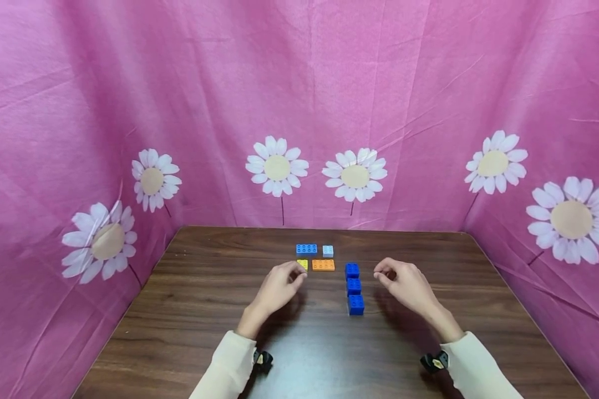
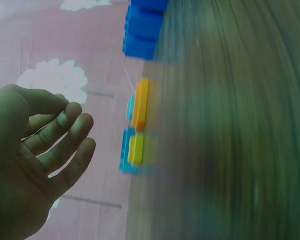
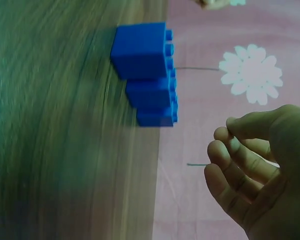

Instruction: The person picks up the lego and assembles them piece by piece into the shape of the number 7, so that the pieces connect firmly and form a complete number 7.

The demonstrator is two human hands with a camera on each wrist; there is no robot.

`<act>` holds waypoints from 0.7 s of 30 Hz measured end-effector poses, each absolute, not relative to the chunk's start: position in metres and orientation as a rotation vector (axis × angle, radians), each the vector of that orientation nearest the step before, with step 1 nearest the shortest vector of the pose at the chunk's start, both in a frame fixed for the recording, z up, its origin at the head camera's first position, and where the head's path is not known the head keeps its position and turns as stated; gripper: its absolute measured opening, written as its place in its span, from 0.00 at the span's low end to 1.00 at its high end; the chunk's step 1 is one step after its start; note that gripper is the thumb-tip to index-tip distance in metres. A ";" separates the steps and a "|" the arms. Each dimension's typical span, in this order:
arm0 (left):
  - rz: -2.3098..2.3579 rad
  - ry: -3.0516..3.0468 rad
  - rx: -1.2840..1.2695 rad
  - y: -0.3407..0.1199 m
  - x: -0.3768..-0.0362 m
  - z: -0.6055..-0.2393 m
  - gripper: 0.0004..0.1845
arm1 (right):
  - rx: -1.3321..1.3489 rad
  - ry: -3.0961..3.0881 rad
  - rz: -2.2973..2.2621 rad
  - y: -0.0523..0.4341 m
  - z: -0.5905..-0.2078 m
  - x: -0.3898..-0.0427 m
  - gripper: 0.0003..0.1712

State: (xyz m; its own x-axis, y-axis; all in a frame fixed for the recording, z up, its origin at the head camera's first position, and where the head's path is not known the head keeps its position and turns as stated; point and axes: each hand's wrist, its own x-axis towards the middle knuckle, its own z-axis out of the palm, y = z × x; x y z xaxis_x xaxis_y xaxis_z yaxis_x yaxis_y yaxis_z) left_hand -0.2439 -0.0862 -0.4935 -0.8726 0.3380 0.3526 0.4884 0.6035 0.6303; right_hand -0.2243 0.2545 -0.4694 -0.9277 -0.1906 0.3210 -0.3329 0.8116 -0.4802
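Wooden table (image 1: 189,310), pink daisy-print cloth (image 1: 329,83) behind and to both sides. Landmark: row of three dark blue bricks (image 1: 353,288), one behind another, running from near the table's middle toward the far edge, each touching the next. Left of the row's far end: orange flat brick (image 1: 323,265), just beside it but apart. Left of the orange one again: small yellow brick (image 1: 303,264), partly hidden in the head view by fingertips. Behind the orange brick, farther from the blue row: small light blue brick (image 1: 328,250), and left of that a mid-blue flat brick (image 1: 306,249). Left hand (image 1: 278,288) well left of the blue row, hovering above the table, fingertips at the yellow brick; contact not clear from the head view. In the left wrist view, same hand (image 2: 30,165) loose and half-open, fingers gently curved, nothing held, yellow brick (image 2: 136,148) and orange brick (image 2: 140,103) apart from the fingers. Right hand (image 1: 404,284) just right of the blue row's far end, raised off the table, not touching the bricks. In the right wrist view, that hand (image 3: 255,175) also relaxed, fingers loosely curved with thumb near the fingertips, nothing held, blue row (image 3: 147,70) apart from it. Both wrist views motion-blurred. Cream sleeves (image 1: 229,366) on both forearms.
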 end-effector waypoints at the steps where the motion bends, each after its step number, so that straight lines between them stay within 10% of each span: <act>1: -1.159 -2.626 -0.708 -0.082 -0.243 -0.493 0.03 | 0.407 -2.737 0.803 0.253 -0.469 -0.221 0.03; 21: -1.459 -2.570 -0.804 -0.023 -0.233 -0.502 0.05 | 0.635 -2.664 0.973 0.227 -0.478 -0.186 0.07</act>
State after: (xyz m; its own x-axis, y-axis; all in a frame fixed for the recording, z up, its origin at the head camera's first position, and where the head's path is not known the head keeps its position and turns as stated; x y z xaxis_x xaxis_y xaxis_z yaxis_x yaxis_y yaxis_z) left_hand -0.2335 -0.0230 -0.5022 -0.8593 0.4023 0.3158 0.4774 0.4094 0.7775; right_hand -0.1863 0.2269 -0.4779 -0.8784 -0.3169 0.3577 -0.4728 0.6851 -0.5542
